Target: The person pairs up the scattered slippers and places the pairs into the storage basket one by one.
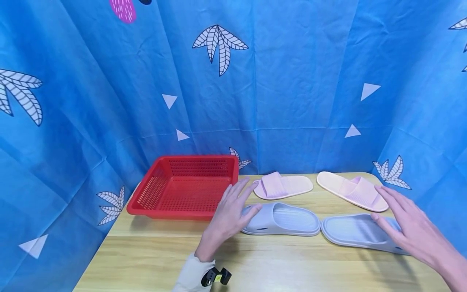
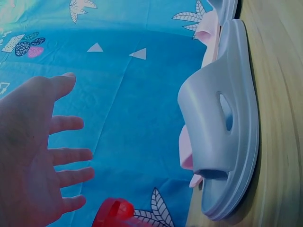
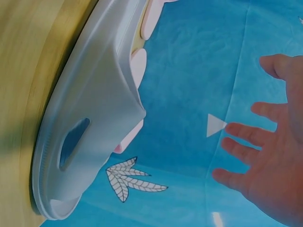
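In the head view my left hand (image 1: pixel 229 211) hovers over the toe end of a grey-blue slide slipper (image 1: pixel 296 219), fingers spread and nothing held. My right hand (image 1: pixel 412 227) is held above the toe part of the matching grey-blue slipper (image 1: pixel 359 229), its fingers also extended. Heel to heel, these two slippers lie along the table. Behind them are two pink slippers, one on the left (image 1: pixel 295 184) and one on the right (image 1: pixel 332 181). Both wrist views show a gap between each hand and the grey-blue slipper (image 2: pixel 208 118) or slipper (image 3: pixel 94 109) beside it.
A red perforated plastic basket (image 1: pixel 198 192) stands at the back left of the wooden table (image 1: pixel 153 259), close to my left hand. Blue patterned curtain cloth (image 1: pixel 292 81) surrounds the table at the back and both sides.
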The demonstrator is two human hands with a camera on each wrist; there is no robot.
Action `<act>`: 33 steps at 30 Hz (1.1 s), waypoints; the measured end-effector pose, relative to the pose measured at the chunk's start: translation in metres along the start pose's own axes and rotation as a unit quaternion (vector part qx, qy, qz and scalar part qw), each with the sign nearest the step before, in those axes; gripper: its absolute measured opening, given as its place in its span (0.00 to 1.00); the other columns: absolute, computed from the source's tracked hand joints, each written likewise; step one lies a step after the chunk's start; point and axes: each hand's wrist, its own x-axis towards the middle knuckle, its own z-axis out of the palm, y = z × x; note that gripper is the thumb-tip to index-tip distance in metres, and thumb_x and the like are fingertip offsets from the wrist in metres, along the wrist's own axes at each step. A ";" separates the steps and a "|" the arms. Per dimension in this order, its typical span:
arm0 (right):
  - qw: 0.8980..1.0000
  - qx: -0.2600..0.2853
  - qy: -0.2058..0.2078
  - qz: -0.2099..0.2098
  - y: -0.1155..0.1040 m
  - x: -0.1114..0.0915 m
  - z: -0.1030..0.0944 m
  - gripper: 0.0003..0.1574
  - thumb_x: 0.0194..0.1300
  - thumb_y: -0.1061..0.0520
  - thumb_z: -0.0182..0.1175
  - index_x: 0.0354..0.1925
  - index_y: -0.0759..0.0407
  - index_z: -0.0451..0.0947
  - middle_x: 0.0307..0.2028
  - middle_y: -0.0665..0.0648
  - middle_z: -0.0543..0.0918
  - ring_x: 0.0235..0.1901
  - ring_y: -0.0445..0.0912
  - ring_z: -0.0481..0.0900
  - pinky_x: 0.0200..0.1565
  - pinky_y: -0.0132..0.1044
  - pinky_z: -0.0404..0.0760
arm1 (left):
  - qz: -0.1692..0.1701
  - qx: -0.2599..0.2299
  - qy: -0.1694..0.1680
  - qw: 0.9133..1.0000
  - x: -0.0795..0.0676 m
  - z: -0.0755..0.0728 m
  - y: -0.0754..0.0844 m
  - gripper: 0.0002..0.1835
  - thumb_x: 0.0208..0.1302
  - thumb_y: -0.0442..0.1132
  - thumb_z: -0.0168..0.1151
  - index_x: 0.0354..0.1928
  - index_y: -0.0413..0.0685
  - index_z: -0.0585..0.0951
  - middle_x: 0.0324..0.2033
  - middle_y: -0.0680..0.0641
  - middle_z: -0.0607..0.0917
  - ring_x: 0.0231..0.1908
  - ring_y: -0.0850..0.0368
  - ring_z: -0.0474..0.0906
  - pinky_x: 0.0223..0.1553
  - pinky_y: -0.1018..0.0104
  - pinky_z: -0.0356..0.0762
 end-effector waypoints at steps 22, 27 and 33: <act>1.000 -0.017 -0.013 -0.013 0.004 -0.009 0.007 0.53 0.56 0.47 0.67 0.73 0.47 0.52 0.66 0.66 0.62 0.63 0.67 0.57 0.63 0.65 0.43 | 0.025 0.010 -0.037 0.999 -0.001 0.022 0.016 0.36 0.63 0.70 0.39 0.71 0.68 0.58 0.71 0.53 0.58 0.69 0.53 0.53 0.63 0.43 0.56; 0.999 -0.020 -0.018 -0.017 0.006 -0.011 0.009 0.53 0.55 0.47 0.68 0.73 0.49 0.53 0.66 0.66 0.62 0.62 0.68 0.58 0.64 0.65 0.43 | 0.027 0.014 -0.049 0.998 0.002 0.024 0.020 0.37 0.63 0.71 0.39 0.71 0.67 0.58 0.69 0.51 0.61 0.68 0.51 0.55 0.64 0.44 0.54; 0.999 -0.018 -0.032 -0.012 0.010 -0.014 0.013 0.53 0.55 0.46 0.68 0.73 0.49 0.53 0.67 0.67 0.61 0.63 0.69 0.56 0.63 0.66 0.41 | 0.034 0.025 -0.058 0.997 0.003 0.034 0.022 0.38 0.63 0.71 0.40 0.71 0.64 0.59 0.68 0.48 0.64 0.67 0.49 0.58 0.64 0.44 0.55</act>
